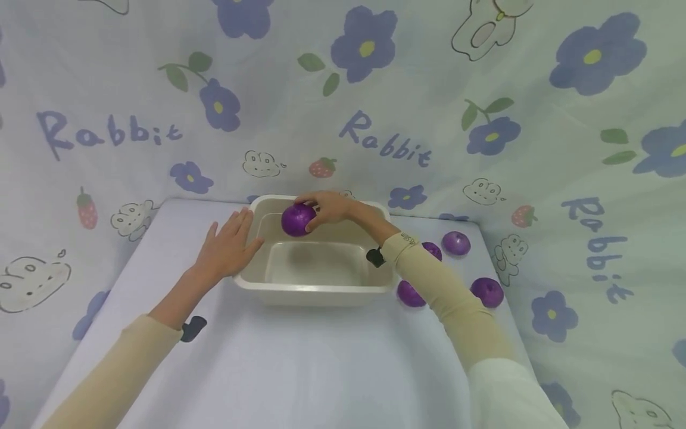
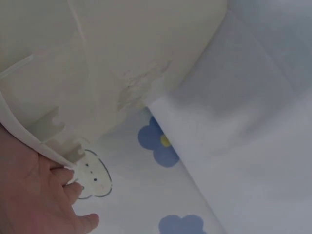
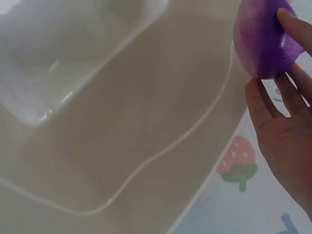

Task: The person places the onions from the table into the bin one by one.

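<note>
A cream plastic tub (image 1: 316,288) stands at the back of the table. Over its left rear part, my right hand (image 1: 332,207) holds a glossy, round purple onion (image 1: 298,220) between thumb and fingers. In the right wrist view, the onion (image 3: 265,41) shows paler streaks, and the fingertips of the right hand (image 3: 287,126) press against it, above the tub's wall. My left hand (image 1: 225,244) rests at the tub's left rim with fingers straight. From below, the left wrist view shows the left hand (image 2: 36,195) against the rim and the tub's outer wall (image 2: 146,44).
Several more purple onions lie right of the tub, among them one (image 1: 456,243) at the back and one (image 1: 487,292) near the right edge. The right forearm partly covers others. A printed cloth (image 1: 300,119) hangs behind the white table (image 1: 311,369).
</note>
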### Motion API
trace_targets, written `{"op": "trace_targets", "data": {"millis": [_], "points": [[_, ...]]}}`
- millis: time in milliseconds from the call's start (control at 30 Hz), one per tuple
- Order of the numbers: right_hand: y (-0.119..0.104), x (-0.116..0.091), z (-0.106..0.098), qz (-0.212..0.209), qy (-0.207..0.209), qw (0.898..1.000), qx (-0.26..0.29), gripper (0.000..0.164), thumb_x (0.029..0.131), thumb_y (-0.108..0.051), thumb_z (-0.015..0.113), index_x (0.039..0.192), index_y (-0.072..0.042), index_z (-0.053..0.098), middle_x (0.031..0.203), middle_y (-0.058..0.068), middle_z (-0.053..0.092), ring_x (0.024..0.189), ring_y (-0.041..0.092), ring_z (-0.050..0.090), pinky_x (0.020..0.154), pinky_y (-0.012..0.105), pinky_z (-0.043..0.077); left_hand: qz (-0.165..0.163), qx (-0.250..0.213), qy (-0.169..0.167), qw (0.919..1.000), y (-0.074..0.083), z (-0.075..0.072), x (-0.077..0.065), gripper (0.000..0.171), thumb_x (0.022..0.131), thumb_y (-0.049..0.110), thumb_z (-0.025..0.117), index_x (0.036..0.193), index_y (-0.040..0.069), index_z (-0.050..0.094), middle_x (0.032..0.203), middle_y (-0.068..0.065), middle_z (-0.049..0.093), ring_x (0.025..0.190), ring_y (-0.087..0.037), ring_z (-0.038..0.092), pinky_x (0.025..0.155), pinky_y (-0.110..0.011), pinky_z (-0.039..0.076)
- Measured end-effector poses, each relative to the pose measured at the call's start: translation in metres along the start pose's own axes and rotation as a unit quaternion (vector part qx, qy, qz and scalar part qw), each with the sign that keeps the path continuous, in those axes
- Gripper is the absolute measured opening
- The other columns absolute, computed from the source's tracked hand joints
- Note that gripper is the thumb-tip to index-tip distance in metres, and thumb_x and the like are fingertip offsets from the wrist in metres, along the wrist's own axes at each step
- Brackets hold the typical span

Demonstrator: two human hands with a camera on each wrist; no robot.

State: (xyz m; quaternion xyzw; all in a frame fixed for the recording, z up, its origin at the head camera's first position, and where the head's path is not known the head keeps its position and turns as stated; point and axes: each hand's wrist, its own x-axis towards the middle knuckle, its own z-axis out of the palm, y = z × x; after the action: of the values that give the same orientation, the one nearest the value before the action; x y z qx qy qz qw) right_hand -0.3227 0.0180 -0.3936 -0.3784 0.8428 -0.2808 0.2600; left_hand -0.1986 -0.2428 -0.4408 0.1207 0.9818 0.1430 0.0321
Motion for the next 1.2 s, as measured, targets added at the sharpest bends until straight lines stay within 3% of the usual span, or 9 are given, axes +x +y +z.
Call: {"op": "trace_targets", "data": {"millis": [267,467,933,1200], "points": [[0.008,0.023,0.025,0.025,-0.018,0.998,-0.046,0.076,0.083,-0.016,0.081,0.150,-0.011,0.046,0.148,0.013,0.050,0.130,0.026,0.051,0.106,0.029,0.040,-0.003,0.000,0.002,1.0000,0.001,0.000,-0.002,0.075,0.105,0.039,0.043,0.156,-0.008,0.013,0.162,-0.025,0.012,0.148,-0.044,0.012,0.114,-0.067,0.001],[0.018,0.036,0.040,0.012,-0.042,0.996,-0.081,0.074,0.084,-0.016,0.080,0.149,-0.005,0.045,0.146,0.012,0.052,0.130,0.023,0.051,0.108,0.028,0.037,-0.003,0.003,-0.004,1.0000,0.003,0.000,-0.001,0.076,0.106,0.041,0.042,0.155,-0.008,0.012,0.162,-0.026,0.011,0.148,-0.045,0.011,0.114,-0.068,0.002],[0.013,0.056,0.076,0.008,-0.070,0.987,-0.143,0.066,0.083,-0.017,0.083,0.143,-0.010,0.055,0.137,0.003,0.060,0.122,0.012,0.054,0.104,0.018,0.036,-0.003,-0.003,0.011,0.9999,0.005,-0.002,-0.007,0.075,0.105,0.038,0.045,0.155,-0.009,0.016,0.161,-0.028,0.015,0.147,-0.046,0.015,0.112,-0.070,0.005],[0.015,0.067,0.093,0.004,-0.075,0.980,-0.182,0.065,0.083,-0.016,0.083,0.142,-0.014,0.057,0.138,0.002,0.059,0.125,0.013,0.051,0.109,0.021,0.032,-0.001,-0.007,0.011,0.9999,0.004,0.000,-0.006,0.074,0.105,0.038,0.044,0.155,-0.009,0.015,0.161,-0.028,0.015,0.147,-0.046,0.015,0.113,-0.069,0.005]]}}
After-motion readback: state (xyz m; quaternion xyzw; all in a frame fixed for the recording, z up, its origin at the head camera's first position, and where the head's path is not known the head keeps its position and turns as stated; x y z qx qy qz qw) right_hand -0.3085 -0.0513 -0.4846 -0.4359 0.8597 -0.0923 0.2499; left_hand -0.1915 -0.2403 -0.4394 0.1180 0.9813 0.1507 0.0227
